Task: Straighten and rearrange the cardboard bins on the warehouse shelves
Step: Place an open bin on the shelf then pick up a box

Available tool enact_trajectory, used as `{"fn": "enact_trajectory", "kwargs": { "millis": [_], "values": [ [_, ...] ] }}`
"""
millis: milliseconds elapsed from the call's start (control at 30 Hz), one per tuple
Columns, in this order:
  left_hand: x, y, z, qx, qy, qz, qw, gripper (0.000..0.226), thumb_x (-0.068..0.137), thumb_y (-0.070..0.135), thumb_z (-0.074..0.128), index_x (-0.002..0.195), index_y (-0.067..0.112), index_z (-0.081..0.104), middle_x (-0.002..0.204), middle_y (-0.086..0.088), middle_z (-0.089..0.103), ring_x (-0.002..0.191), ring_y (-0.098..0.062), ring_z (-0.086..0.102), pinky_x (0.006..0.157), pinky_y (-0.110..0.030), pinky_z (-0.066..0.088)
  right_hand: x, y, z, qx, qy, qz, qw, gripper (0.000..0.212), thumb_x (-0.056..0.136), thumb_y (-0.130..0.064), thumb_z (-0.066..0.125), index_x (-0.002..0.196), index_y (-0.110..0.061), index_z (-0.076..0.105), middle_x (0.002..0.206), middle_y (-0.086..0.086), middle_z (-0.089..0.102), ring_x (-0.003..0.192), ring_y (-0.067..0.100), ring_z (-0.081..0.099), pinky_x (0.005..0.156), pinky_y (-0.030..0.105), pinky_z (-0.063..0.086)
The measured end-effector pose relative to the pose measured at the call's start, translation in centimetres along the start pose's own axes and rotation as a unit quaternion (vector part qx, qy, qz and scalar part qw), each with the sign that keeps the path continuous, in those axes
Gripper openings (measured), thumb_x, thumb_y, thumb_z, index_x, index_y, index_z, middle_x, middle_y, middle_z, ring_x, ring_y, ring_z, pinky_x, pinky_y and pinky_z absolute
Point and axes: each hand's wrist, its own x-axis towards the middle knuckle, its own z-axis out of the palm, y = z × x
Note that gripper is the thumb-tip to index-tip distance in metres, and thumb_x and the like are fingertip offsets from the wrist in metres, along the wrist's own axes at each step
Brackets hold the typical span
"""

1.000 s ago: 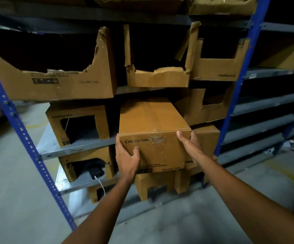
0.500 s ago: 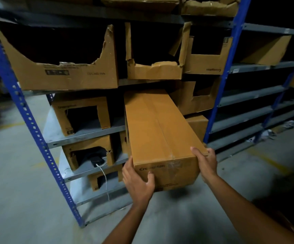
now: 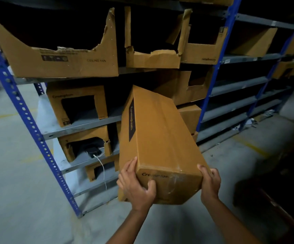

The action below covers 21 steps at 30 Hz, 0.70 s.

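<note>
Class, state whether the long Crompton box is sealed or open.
Sealed: the long Crompton box has closed flaps, with clear tape across its near end.

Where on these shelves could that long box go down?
Bare grey shelf shows beside the arch-cut cardboard bin, and the right bay's grey shelves look bare. The top row, around the torn cardboard bin, is crowded. Both hands grip the long brown cardboard box.

In front of me stands a rack of grey metal shelves (image 3: 82,123) on blue perforated uprights (image 3: 26,117), set on the concrete floor (image 3: 15,199). On the upper shelf sit a wide torn-open bin (image 3: 63,62) and two ragged ones (image 3: 153,59) beside it. Lower shelves carry cut-out bins (image 3: 77,103), one (image 3: 84,140) with a white cable (image 3: 101,164) trailing from it.
</note>
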Motion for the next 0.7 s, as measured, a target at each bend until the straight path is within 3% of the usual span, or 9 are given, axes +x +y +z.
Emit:
{"fn": "enact_trajectory", "kwargs": {
  "millis": [233, 433, 567, 633, 700],
  "values": [
    [-0.7, 1.0, -0.2, 0.023, -0.018, 0.016, 0.999, 0.077, 0.060, 0.040, 0.049, 0.135, 0.024, 0.046, 0.112, -0.002, 0.049, 0.102, -0.018, 0.044, 0.082, -0.035, 0.032, -1.2, -1.1, -1.7, 0.027, 0.043, -0.021, 0.999, 0.027, 0.088, -0.017, 0.066, 0.071, -0.012, 0.045, 0.073, 0.007, 0.055, 0.066, 0.021, 0.054, 0.053, 0.027, 0.041],
    [-1.5, 0.2, 0.7, 0.041, -0.081, -0.068, 0.994, 0.081, 0.061, 0.044, 0.048, 0.141, 0.032, 0.039, 0.108, 0.012, 0.038, 0.099, -0.011, 0.041, 0.079, -0.031, 0.031, -0.1, -0.6, -3.1, -0.043, 0.049, 0.019, 0.998, 0.033, 0.083, -0.034, 0.067, 0.078, -0.007, 0.050, 0.078, 0.011, 0.058, 0.073, 0.027, 0.057, 0.059, 0.030, 0.040],
    [-0.4, -0.9, 1.0, 0.021, -0.230, -0.090, 0.969, 0.089, 0.070, 0.031, 0.067, 0.145, 0.041, 0.020, 0.125, 0.014, 0.037, 0.113, -0.006, 0.033, 0.094, -0.034, 0.029, 0.6, 0.5, -4.1, -0.082, 0.035, 0.081, 0.993, 0.058, 0.079, -0.062, 0.058, 0.097, -0.007, 0.058, 0.091, 0.012, 0.063, 0.082, 0.027, 0.061, 0.061, 0.030, 0.041],
    [1.0, -1.6, 0.9, -0.062, -0.321, -0.155, 0.932, 0.099, 0.070, 0.018, 0.073, 0.142, 0.049, 0.012, 0.134, 0.011, 0.037, 0.122, -0.012, 0.033, 0.098, -0.038, 0.032, 1.2, 1.3, -4.5, -0.088, 0.029, 0.106, 0.990, 0.071, 0.072, -0.075, 0.053, 0.100, -0.009, 0.059, 0.096, 0.014, 0.064, 0.086, 0.030, 0.062, 0.066, 0.034, 0.047],
    [2.7, -2.5, 0.6, -0.168, -0.389, -0.202, 0.883, 0.100, 0.066, 0.008, 0.072, 0.137, 0.047, 0.013, 0.141, 0.004, 0.038, 0.129, -0.023, 0.037, 0.091, -0.034, 0.042, 2.0, 1.8, -4.9, -0.094, 0.004, 0.123, 0.988, 0.066, 0.071, -0.074, 0.055, 0.097, -0.013, 0.059, 0.099, 0.013, 0.064, 0.090, 0.030, 0.061, 0.078, 0.043, 0.052]
  ]
}}
